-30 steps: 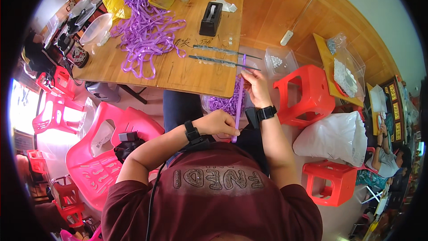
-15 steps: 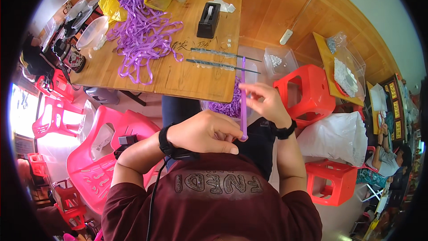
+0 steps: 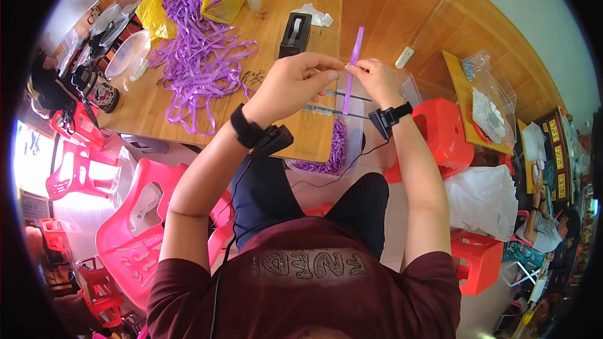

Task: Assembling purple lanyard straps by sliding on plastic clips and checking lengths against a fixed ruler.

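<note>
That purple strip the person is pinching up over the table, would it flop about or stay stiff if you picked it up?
Probably floppy. The purple strip is thin and flat, pinched by the left hand and right hand. The loose strips heaped on the table curl and drape over each other, so they likely bend easily. It looks very light and unlikely to roll.

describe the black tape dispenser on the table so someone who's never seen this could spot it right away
Start at the wooden table with the big heap of purple ribbons. Just right of that heap, beyond the person's raised left hand, stands the tape dispenser. It is the only black, blocky thing on that end of the table.
</note>
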Available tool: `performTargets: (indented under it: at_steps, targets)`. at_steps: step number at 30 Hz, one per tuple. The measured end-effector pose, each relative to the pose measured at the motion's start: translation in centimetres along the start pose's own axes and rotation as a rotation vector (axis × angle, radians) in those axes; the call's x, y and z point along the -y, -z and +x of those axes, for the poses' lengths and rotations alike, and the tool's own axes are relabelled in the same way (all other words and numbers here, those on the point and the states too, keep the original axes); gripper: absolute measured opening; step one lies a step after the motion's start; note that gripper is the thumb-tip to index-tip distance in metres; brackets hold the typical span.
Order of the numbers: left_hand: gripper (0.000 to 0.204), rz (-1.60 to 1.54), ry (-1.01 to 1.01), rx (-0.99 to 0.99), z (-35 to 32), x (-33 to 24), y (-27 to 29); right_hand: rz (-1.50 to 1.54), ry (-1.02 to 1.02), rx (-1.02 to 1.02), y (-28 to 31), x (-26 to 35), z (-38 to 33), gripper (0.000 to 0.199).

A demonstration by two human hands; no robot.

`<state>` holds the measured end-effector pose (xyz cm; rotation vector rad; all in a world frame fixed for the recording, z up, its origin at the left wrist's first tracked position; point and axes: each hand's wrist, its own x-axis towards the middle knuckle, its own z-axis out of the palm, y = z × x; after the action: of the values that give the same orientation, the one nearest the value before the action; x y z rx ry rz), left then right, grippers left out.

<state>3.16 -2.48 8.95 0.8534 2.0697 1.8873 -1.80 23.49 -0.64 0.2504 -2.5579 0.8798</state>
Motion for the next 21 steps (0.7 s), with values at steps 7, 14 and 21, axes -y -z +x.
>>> performTargets:
  at_steps: [7, 14, 21]
  targets:
    - [0.024, 0.644, -0.209, 0.204, 5.1, 7.3, -1.1, 0.303, -0.240, 0.344, -3.3, -5.3, -0.1, 0.026]
    - [0.023, 0.808, -0.176, 0.340, 7.4, 11.9, -1.9, 0.584, -0.583, 0.591, -5.1, -3.7, -4.5, 0.017]
    - [0.021, 0.671, -0.137, 0.345, 7.6, 12.3, -1.6, 0.846, -0.627, 0.400, -6.7, -3.7, -11.4, 0.024]
